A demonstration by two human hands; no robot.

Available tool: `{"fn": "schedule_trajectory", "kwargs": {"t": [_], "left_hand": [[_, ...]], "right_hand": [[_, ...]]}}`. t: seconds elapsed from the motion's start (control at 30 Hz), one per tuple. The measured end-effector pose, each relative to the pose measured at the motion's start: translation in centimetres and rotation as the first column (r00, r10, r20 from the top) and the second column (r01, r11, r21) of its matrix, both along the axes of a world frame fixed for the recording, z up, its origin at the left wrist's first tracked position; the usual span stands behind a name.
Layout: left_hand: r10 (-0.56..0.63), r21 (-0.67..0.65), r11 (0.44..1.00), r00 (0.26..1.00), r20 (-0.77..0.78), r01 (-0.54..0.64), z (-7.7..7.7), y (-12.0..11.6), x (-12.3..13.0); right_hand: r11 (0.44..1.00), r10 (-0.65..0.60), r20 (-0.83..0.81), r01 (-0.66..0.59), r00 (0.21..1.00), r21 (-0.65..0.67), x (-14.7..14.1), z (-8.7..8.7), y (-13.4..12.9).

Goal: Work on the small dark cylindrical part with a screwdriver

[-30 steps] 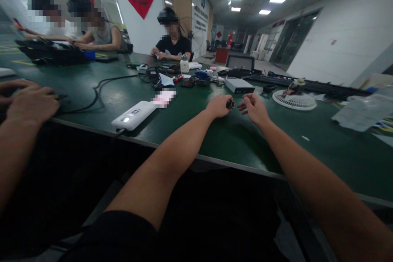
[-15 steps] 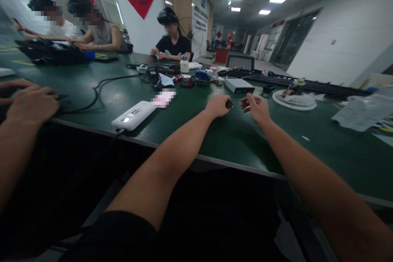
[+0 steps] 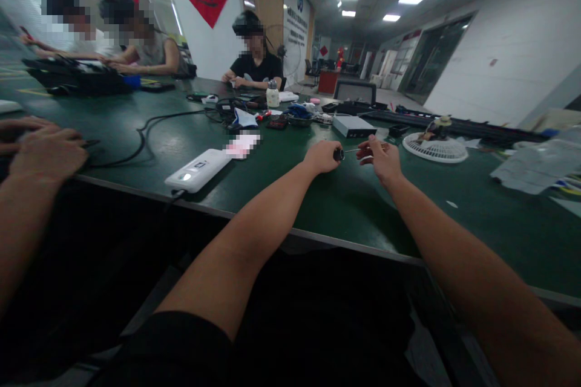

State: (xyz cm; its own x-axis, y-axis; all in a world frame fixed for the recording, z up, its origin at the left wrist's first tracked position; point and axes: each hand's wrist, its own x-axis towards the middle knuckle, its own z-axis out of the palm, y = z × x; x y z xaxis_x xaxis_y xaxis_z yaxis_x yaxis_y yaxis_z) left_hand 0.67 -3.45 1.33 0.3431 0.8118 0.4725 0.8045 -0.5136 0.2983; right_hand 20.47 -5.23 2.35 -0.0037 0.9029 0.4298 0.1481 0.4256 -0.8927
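Observation:
Over the green table, my left hand (image 3: pixel 320 157) is closed around a small dark round piece (image 3: pixel 339 155), whose end shows at the thumb side. A thin metal rod (image 3: pixel 351 151), like a screwdriver shaft, spans the gap between this piece and my right hand (image 3: pixel 385 160). The fingers of my right hand are bent and pinch the rod's right end. How the rod meets the dark piece is too small to tell. Most of the dark piece is hidden inside my left hand.
A white power bank (image 3: pixel 200 170) with a cable lies left, beside a pink-and-white card (image 3: pixel 242 145). Behind my hands stands a grey box (image 3: pixel 354 126); a white fan grille (image 3: pixel 434 148) lies right. A co-worker's hands (image 3: pixel 48 148) are at the left edge. Several people sit opposite.
My right hand has shifted very slightly to the right. The dark piece in my left hand has turned a little. The other things on the table stay where they were.

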Motion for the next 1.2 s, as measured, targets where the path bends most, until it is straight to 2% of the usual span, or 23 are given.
{"fn": "schedule_trajectory", "kwargs": {"t": [0.2,0.53,0.73,0.9,1.07,1.2], "left_hand": [[-0.013,0.013,1.0,1.0,-0.003,0.013,-0.14,0.24,-0.04],[-0.012,-0.004,1.0,1.0,0.0,0.012,-0.05,0.06,-0.05],[-0.005,-0.001,1.0,1.0,-0.017,0.005,-0.06,0.15,-0.05],[-0.001,-0.014,1.0,1.0,-0.02,0.001,0.17,-0.22,0.03],[0.013,-0.016,1.0,1.0,-0.019,-0.013,0.3,-0.38,0.0],[0.01,-0.011,1.0,0.999,-0.033,-0.01,0.21,-0.26,0.05]], "right_hand": [[1.0,-0.013,0.062,0.011,0.998,0.023,0.14,-0.2,0.23],[1.0,-0.02,0.055,0.02,0.998,0.003,0.19,-0.18,0.25],[1.0,0.003,-0.029,-0.003,1.0,-0.009,0.28,-0.23,0.41],[1.0,0.006,0.015,-0.006,1.0,-0.005,0.15,-0.49,0.65],[0.999,0.032,-0.069,-0.032,0.997,-0.005,0.02,-0.54,0.7],[1.0,0.014,-0.01,-0.014,1.0,0.014,0.15,-0.55,0.76]]}}
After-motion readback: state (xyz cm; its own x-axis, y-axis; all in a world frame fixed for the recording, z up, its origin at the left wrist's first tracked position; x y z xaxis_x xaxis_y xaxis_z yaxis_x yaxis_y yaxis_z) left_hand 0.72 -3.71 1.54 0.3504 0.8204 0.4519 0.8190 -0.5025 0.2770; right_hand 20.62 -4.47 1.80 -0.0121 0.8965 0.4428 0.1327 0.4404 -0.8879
